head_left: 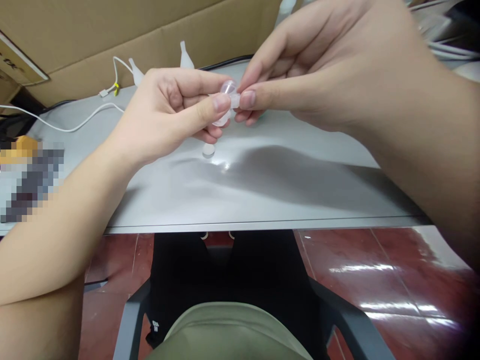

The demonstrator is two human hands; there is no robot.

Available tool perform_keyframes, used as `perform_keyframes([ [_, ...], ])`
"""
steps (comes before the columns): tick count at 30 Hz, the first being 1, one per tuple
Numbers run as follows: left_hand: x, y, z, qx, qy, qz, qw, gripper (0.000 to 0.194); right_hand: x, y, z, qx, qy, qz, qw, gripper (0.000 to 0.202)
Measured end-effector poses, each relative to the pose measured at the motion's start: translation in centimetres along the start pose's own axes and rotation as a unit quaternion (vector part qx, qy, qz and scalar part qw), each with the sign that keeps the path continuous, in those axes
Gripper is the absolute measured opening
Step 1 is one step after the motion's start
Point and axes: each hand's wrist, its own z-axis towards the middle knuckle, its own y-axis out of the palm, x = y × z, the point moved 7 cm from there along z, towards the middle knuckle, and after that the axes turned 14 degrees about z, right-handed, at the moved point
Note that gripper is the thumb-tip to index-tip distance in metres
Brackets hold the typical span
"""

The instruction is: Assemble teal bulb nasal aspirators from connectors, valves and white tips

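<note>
Above the table, my left hand is closed, pinching a small clear plastic part with rounded, see-through ends between thumb and fingers. My right hand meets it from the right, its thumb and forefinger closed on the short translucent stub of the same part. Fingertips cover much of the piece, so its full shape is hidden. Just below my left fingers, a small clear round disc lies on the grey tabletop.
Behind my hands stand translucent white tapered nozzles, against a cardboard wall. A white cable and a plug with a yellow tie lie at left. A blurred-out dark item is at the left edge. More cables sit at upper right.
</note>
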Motion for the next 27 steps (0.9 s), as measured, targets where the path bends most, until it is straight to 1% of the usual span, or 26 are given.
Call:
perform_keyframes([
  [4,0.07,0.03,0.00,0.003,0.000,0.006,1.000,0.013,0.19,0.23,0.09,0.011,0.006,0.033,0.999,0.011],
  [8,0.26,0.03,0.03,0.008,0.002,0.004,1.000,0.013,0.32,0.45,0.22,0.005,0.016,0.057,0.998,0.014],
  [11,0.37,-0.04,0.02,0.023,-0.004,-0.004,1.000,0.013,0.38,0.24,0.31,0.004,0.023,0.059,0.998,0.034],
  [13,0.39,-0.07,0.01,0.032,-0.009,-0.003,0.999,0.013,0.43,0.18,0.32,-0.005,0.031,0.047,0.998,0.040],
  [15,0.31,-0.09,-0.01,0.039,-0.018,0.005,0.999,0.012,0.44,0.24,0.28,-0.016,0.037,0.035,0.999,0.038],
  [17,0.22,0.01,0.00,0.034,-0.020,0.009,0.999,0.012,0.39,0.31,0.24,-0.019,0.038,0.032,0.999,0.036],
  [23,0.06,0.38,0.06,0.009,0.003,-0.015,1.000,0.012,0.75,0.47,0.25,-0.010,0.039,0.032,0.999,0.035],
  [27,0.20,0.05,0.00,0.005,0.015,-0.035,0.999,0.013,0.28,0.28,0.30,-0.010,0.009,0.028,1.000,0.033],
])
